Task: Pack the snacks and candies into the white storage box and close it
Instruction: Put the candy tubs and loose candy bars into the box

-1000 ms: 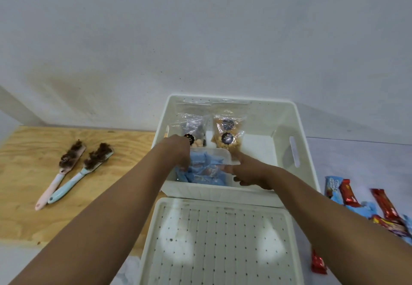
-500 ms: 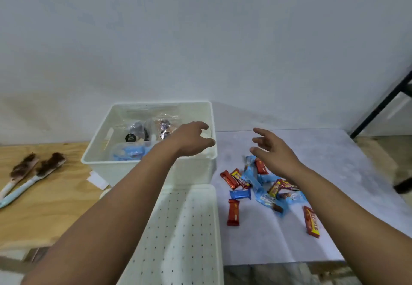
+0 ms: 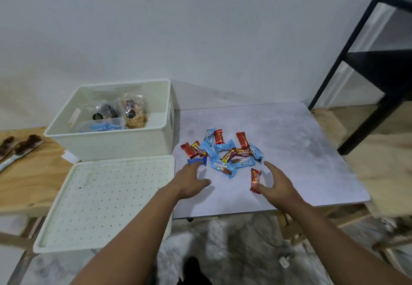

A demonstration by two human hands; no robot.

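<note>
While the white storage box (image 3: 116, 142) is sitting open on the wooden table (image 3: 33, 173) with snack bags (image 3: 133, 113) inside, both hands are hovering over the grey mat (image 3: 301, 151). Left hand (image 3: 189, 182) is spreading its fingers beside the candy pile (image 3: 225, 151); right hand (image 3: 277, 186), fingers also spread, is touching a red candy (image 3: 255, 180). Nearest the person, the lid (image 3: 107, 200) is lying flat.

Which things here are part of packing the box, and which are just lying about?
Part of the job:
white storage box
lid, off, in front of the box
snack bags already inside
loose candies on the grey mat
left hand and right hand, both open by the pile

Lying about:
two brushes on the wooden top
black shelf frame
</note>
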